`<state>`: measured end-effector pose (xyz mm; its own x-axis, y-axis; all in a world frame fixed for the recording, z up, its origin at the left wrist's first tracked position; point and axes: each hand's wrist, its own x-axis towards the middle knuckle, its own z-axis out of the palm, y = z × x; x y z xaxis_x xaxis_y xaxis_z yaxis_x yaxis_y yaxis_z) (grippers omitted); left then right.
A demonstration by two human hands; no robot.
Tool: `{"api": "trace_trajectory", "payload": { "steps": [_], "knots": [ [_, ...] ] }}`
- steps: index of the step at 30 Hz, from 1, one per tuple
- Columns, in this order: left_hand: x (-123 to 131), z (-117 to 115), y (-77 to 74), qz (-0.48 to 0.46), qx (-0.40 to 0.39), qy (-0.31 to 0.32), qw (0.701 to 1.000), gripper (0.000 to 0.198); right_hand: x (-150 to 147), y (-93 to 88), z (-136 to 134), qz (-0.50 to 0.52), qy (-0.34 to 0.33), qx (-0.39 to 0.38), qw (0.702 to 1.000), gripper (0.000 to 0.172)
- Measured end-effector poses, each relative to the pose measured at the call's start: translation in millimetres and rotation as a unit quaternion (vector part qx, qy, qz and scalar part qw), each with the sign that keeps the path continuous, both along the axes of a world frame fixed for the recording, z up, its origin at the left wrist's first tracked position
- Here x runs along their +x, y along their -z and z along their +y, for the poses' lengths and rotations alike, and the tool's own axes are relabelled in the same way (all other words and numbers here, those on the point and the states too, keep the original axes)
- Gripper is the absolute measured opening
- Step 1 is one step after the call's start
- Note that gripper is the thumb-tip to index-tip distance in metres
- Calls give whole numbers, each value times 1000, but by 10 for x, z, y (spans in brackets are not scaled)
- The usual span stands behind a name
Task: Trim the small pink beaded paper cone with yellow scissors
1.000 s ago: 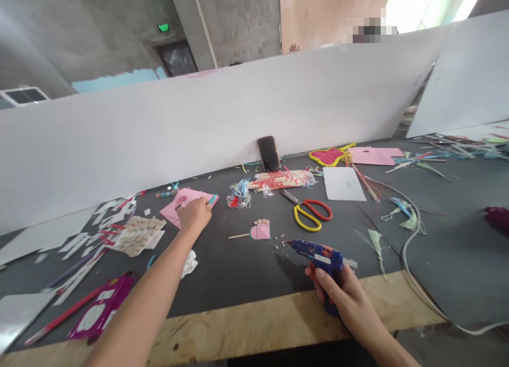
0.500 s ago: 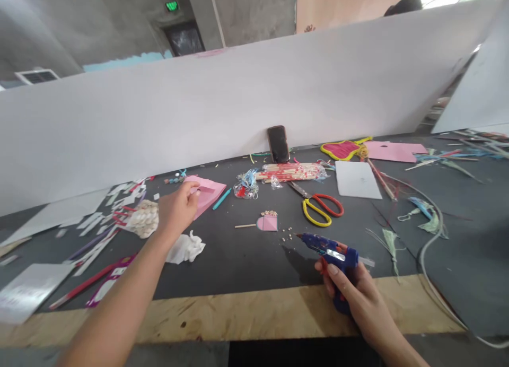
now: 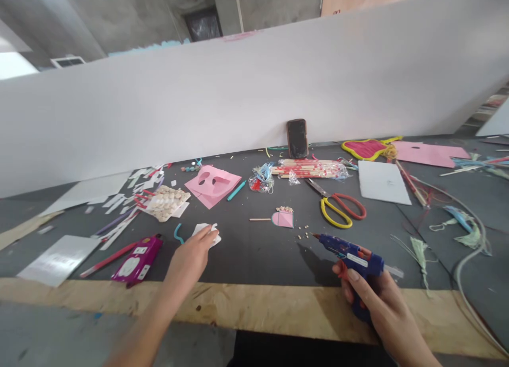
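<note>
My right hand (image 3: 371, 298) is wrapped round a blue hot glue gun (image 3: 350, 254), its nozzle pointing left over the dark table. Just past the nozzle tip lie several small pale beads (image 3: 303, 232). To their left is a small pink fan-shaped piece (image 3: 283, 219) with a thin wooden stick (image 3: 259, 219) and a row of beads along its top edge. My left hand (image 3: 193, 255) is on a crumpled white tissue (image 3: 214, 237), fingers closed together over it. A short blue strip (image 3: 178, 233) lies beside that hand.
Scissors (image 3: 338, 210) with red and yellow handles lie beyond the glue gun. Pink paper (image 3: 214, 185), a teal pen (image 3: 236, 191) and bundled sticks (image 3: 310, 168) lie further back. A phone (image 3: 297, 139) leans on the white partition (image 3: 238, 91). A grey cord (image 3: 461, 271) runs at right.
My left hand has moved from the pink paper back towards me, onto the tissue. The pink paper now lies uncovered. My right hand still holds the glue gun; the view has shifted left.
</note>
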<state>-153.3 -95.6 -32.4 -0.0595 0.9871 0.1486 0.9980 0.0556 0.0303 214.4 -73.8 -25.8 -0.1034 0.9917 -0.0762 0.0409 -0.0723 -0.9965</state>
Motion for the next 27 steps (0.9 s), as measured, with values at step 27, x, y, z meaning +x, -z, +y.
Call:
{"api": "trace_trajectory", "payload": {
  "steps": [27],
  "knots": [
    [-279, -886, -269, 43, 108, -17, 993, 44, -42, -120, 2, -57, -12, 4, 998, 52]
  ]
}}
